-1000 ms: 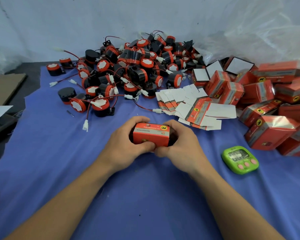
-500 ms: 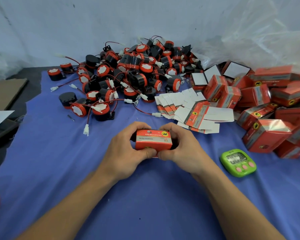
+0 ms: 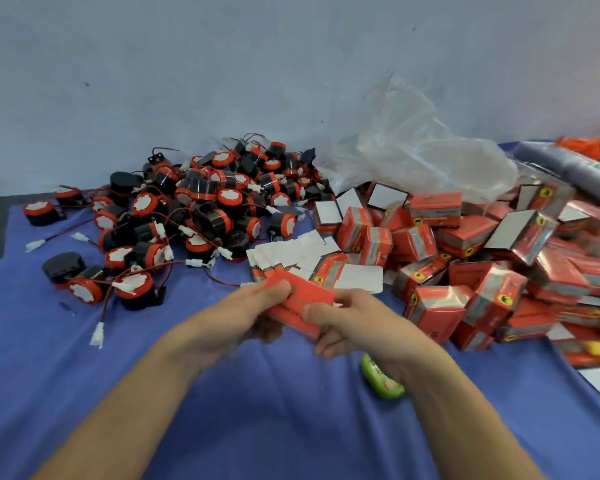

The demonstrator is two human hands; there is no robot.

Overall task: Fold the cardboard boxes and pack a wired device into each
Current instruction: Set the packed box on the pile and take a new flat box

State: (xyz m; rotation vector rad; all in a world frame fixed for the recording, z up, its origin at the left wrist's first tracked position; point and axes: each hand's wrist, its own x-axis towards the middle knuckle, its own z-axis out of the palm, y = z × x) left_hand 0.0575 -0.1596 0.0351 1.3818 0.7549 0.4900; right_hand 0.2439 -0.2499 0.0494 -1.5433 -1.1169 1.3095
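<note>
Left hand (image 3: 246, 313) and right hand (image 3: 357, 327) both clamped on one orange box (image 3: 302, 301) — left thumb on its upper left end with fingers curled beneath, right thumb pressed on its near face with fingers curled under the lower right end; held above the blue cloth (image 3: 84, 375), tilted down toward the right, too blurred to tell whether its flaps are tucked.

Just behind the box, a fanned stack of flat boxes (image 3: 291, 252), white insides up, orange print showing at the near edges; touching that stack on the right, a big heap of folded boxes (image 3: 482, 271), tumbled at all angles, some with silver-grey sides, some at the back with white flaps up, reaching to the right edge of view.

Left of the flat stack, a pile of wired devices (image 3: 205, 206) — round black bodies, orange rims, white faces, red and black leads ending in white plugs; a few stragglers apart from the pile on the left; one white plug (image 3: 97, 336) lying alone near the left forearm.

Below the right wrist, a small green gadget (image 3: 381, 382) resting on the cloth, mostly hidden by that wrist.

Behind the folded heap, a crumpled clear plastic bag (image 3: 430, 157) against the pale wall (image 3: 187, 64); at far right, an orange tangle by the wall, too blurred to name.
</note>
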